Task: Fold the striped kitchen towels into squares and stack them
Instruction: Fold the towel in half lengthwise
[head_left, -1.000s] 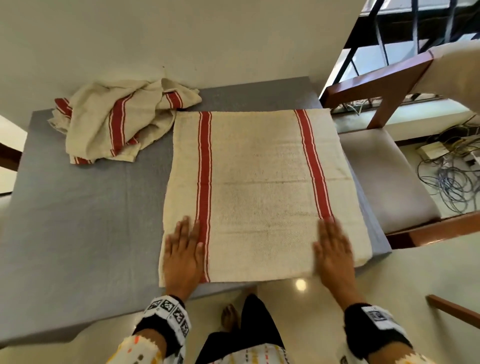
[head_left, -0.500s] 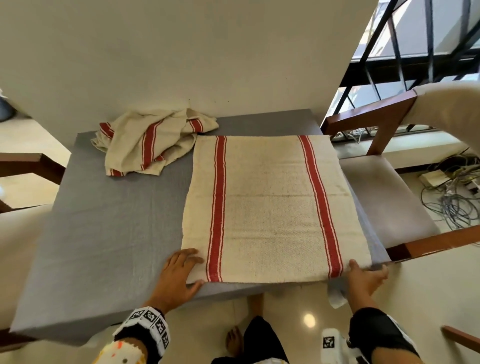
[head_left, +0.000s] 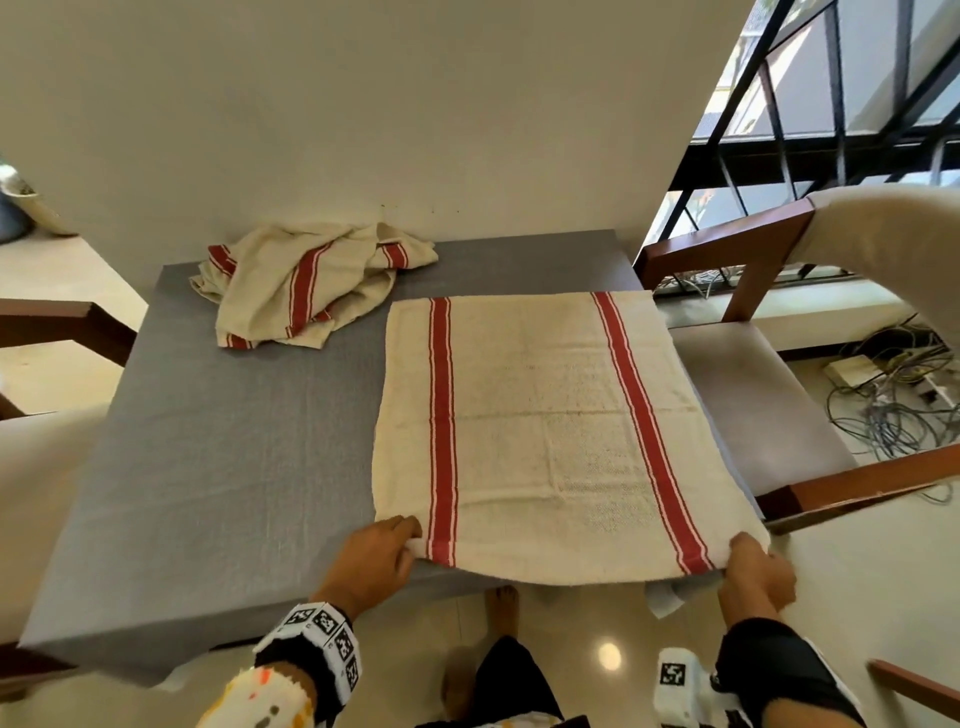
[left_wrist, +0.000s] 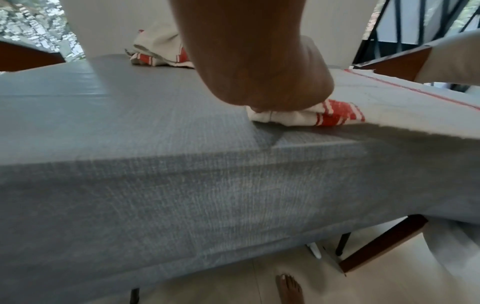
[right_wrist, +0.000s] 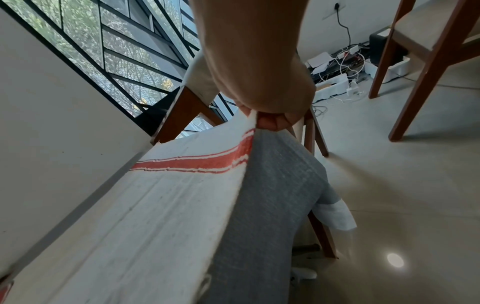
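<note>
A cream towel with two red stripes (head_left: 540, 431) lies spread on the right half of the grey-covered table (head_left: 218, 467). My left hand (head_left: 382, 553) pinches its near left corner (left_wrist: 298, 115) by the left stripe. My right hand (head_left: 753, 569) pinches the near right corner (right_wrist: 249, 123), lifted slightly off the table edge. The near hem sags between both hands. A second striped towel (head_left: 306, 283) sits crumpled at the far left of the table, seen behind my wrist as a crumpled heap (left_wrist: 158, 53).
A wooden chair with a beige seat (head_left: 753, 410) stands close against the table's right side. Another chair (right_wrist: 428, 51) and a tangle of cables (head_left: 893, 410) are on the floor to the right. A wall (head_left: 363, 130) backs the table. My bare foot (head_left: 501, 605) is below the table edge.
Both hands went from lying flat on the towel to its near corners and now pinch them, the near edge lifting a little. The head view has tilted up.
</note>
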